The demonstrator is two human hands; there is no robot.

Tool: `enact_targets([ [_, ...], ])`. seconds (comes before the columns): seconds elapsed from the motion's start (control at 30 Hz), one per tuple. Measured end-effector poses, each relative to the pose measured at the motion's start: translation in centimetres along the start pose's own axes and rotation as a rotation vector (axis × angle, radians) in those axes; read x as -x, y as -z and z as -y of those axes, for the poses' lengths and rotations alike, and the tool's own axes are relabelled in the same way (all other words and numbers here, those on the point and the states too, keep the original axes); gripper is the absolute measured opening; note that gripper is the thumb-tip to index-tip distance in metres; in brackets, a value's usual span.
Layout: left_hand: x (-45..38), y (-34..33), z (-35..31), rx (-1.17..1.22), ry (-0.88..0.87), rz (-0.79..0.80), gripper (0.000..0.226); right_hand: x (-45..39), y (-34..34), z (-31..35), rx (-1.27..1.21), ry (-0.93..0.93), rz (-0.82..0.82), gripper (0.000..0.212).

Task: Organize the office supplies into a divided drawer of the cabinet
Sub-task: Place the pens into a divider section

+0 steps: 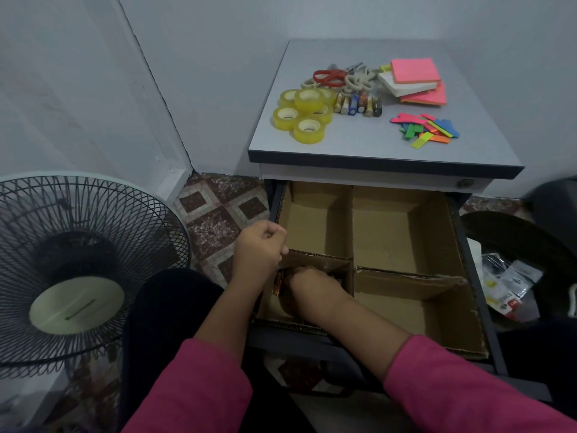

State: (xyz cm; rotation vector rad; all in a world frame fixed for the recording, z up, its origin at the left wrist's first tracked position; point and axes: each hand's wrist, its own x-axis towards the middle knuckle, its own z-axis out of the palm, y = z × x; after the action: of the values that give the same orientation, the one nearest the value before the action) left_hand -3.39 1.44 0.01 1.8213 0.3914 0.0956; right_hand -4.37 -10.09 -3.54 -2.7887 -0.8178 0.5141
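Yellow tape rolls [302,113], red scissors [329,75], pink sticky pads [415,70], brown cardboard drawer dividers [352,226], maroon-patterned floor tiles [218,214], magenta sleeves [199,392].

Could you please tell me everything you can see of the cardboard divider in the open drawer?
The divider is a brown corrugated cardboard insert lining the drawer, with rough edges. Crossing walls split it into four compartments. Three look empty. The near left one holds batteries, where the right hand reaches in. The left hand is curled at its left wall.
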Motion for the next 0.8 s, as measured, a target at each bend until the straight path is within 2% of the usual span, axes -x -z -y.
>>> enact_targets([
  [0.33,0.2,0.1,-0.1,-0.001,-0.002,-0.001,0.02,1.0,1.6,0.7,0.023,-0.02,-0.002,0.026],
  [0.53,0.1,0.1,0.0,-0.031,-0.002,-0.006,0.021,2.0,3.7,0.4,-0.05,-0.029,-0.038,0.019],
  [0.67,0.4,0.0,-0.1,-0.09,-0.072,-0.021,0.024,3.1,5.3,-0.7,-0.173,-0.021,-0.182,0.021],
  [0.8,1.3,-0.7,-1.5,-0.222,-0.223,-0.006,0.019,4.1,7.0,-2.7,-0.332,-0.075,-0.396,0.018],
])
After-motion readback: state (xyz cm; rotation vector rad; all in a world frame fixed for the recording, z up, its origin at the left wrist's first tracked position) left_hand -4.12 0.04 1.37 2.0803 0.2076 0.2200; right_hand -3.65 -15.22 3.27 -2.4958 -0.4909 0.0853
